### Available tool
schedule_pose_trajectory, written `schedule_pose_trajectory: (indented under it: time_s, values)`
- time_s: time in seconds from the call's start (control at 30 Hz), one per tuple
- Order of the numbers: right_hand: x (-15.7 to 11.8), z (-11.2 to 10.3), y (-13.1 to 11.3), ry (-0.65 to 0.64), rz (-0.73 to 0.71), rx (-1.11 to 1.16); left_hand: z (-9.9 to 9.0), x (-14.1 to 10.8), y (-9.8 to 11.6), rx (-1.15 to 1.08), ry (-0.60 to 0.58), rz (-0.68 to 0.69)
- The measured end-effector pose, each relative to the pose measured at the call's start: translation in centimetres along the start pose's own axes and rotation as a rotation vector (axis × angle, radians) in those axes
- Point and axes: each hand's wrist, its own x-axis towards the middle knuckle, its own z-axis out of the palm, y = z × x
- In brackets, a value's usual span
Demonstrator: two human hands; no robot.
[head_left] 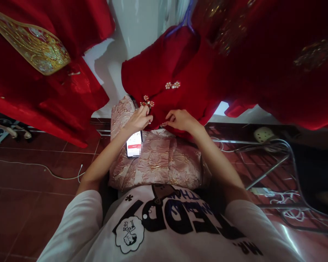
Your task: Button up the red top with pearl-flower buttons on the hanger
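The middle garment is deep red, the cloth gold-patterned pink, the hanger purple.

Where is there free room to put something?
Free: red tiled floor left, below the long white cable; pink brocade fabric right of the lit rectangular phone. Crowded: around red garment with pearly flower clasps; right, tangled white cables by metal chair.

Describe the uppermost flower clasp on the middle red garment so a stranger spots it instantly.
Mid-view, find the red garment on the purple hanger. Below the hanger lies the flower clasp: pearly flowers side by side. The other flower ornaments sit by the left hand and right hand; this one lies clear of both.
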Motion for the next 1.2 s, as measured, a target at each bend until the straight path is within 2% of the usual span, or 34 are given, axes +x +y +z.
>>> schedule_pose_trajectory:
  time_s: [0.1, 0.2, 0.3, 0.53, 0.67, 0.77, 0.83, 1.0, 1.2]
  values:
    - [0.4, 0.9, 0.4, 0.001, 0.012, -0.075, 0.0, 0.2, -0.3, -0.058, 0.010, -0.006]
    - [1.0, 2.2, 0.6, 0.051, 0.006, -0.026, -0.1, 0.2, -0.7, -0.180, 0.001, -0.073]
    - [1.3, 2.5, 0.8, 0.057, -0.054, 0.051, -0.2, 0.2, -0.7, -0.331, 0.008, -0.160]
    - [0.8, 1.1, 0.6, -0.095, -0.193, 0.465, -0.5, 0.6, -0.4, -0.693, 0.017, -0.391]
    - [1.0, 2.6, -0.7, 0.050, -0.221, 0.505, -0.9, 0.7, -0.4, -0.811, -0.031, -0.443]
    - [1.2, 4.2, -1.5, 0.183, -0.206, 0.453, -0.8, 0.7, -0.3, -0.847, -0.056, -0.450]
    - [1.3, 4.9, -1.8, 0.223, -0.194, 0.423, -0.6, 0.7, -0.4, -0.842, -0.045, -0.438]
    - [1.5, 5.5, -1.8, 0.241, -0.199, 0.417, 0.2, 0.8, -0.5, -0.702, 0.050, -0.398]
    - [1.7, 6.3, -1.5, 0.283, -0.214, 0.350, 0.3, 0.8, -0.4, -0.696, 0.035, -0.399]
